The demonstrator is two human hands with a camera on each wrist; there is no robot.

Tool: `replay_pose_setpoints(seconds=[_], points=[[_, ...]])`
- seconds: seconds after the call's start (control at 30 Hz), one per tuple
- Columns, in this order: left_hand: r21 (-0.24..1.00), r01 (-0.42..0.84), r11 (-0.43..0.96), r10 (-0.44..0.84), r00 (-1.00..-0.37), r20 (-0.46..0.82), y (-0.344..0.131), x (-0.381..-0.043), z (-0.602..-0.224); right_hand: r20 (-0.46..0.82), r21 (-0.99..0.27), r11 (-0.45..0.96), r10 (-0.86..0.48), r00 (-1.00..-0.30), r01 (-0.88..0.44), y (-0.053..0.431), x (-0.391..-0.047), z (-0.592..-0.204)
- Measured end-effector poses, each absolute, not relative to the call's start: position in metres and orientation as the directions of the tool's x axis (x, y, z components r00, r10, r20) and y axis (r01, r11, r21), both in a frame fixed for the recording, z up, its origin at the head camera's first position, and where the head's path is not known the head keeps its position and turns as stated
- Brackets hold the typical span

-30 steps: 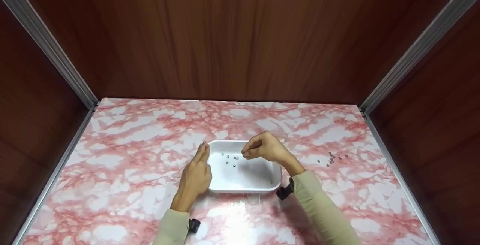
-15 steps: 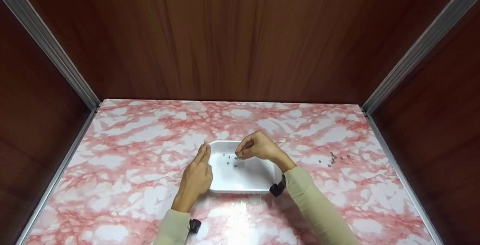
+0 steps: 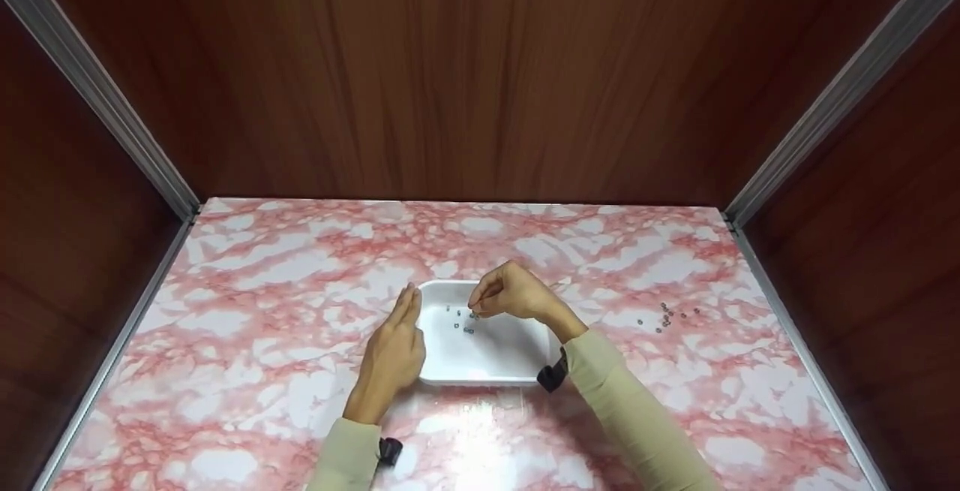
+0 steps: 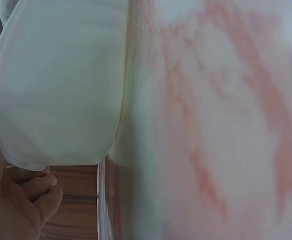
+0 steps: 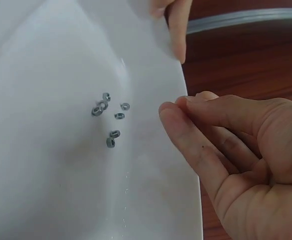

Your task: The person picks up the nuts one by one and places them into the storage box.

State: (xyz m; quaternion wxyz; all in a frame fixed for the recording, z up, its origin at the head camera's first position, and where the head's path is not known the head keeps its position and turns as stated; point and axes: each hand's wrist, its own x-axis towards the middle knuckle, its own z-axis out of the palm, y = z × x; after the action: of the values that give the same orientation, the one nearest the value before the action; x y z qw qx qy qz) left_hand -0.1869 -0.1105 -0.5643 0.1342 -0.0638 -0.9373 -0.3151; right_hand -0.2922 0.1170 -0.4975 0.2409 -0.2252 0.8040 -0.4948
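The small metal nuts (image 5: 115, 134) lie loose on the floor of the white tray (image 3: 495, 356), toward its left end; seven can be counted from the right wrist. They look hard, stiff and very light, not fragile, and probably smooth enough to roll or skitter on the slick floor. A pinch across two opposite sides, with thumb and forefinger tips, seems the surest hold. The tray itself looks light and fairly rigid, likely to slide if pushed; its rim or end wall is the place to steady it.

The right hand (image 3: 521, 296) is over the tray, above the nuts, thumb and forefinger tips brought together; no nut shows between them. The left hand (image 3: 394, 344) lies along the tray's left end with straight fingers against the wall, holding nothing else. Further right, well apart from the tray, more nuts (image 3: 667, 319) are scattered on the red-and-white table (image 3: 262, 326).

Compared with half a second ago, a second nut now sits just beside the one nearest the viewer in the tray, and the right hand's fingertips are slightly higher. The left hand and the scattered group look unchanged.
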Motion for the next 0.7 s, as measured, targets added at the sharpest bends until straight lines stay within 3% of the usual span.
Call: replay_pose_setpoints(seconds=[0.33, 0.7], points=[[0.57, 0.204, 0.796, 0.038, -0.957, 0.289, -0.112, -0.187, -0.565, -0.049, -0.778, 0.512, -0.628, -0.776, -0.365, 0.12, -0.286, -0.496], [0.568, 0.212, 0.795, 0.037, -0.952, 0.304, -0.112, -0.186, -0.565, 0.063, -0.71, 0.522, -0.621, -0.781, -0.473, 0.135, -0.275, -0.487]])
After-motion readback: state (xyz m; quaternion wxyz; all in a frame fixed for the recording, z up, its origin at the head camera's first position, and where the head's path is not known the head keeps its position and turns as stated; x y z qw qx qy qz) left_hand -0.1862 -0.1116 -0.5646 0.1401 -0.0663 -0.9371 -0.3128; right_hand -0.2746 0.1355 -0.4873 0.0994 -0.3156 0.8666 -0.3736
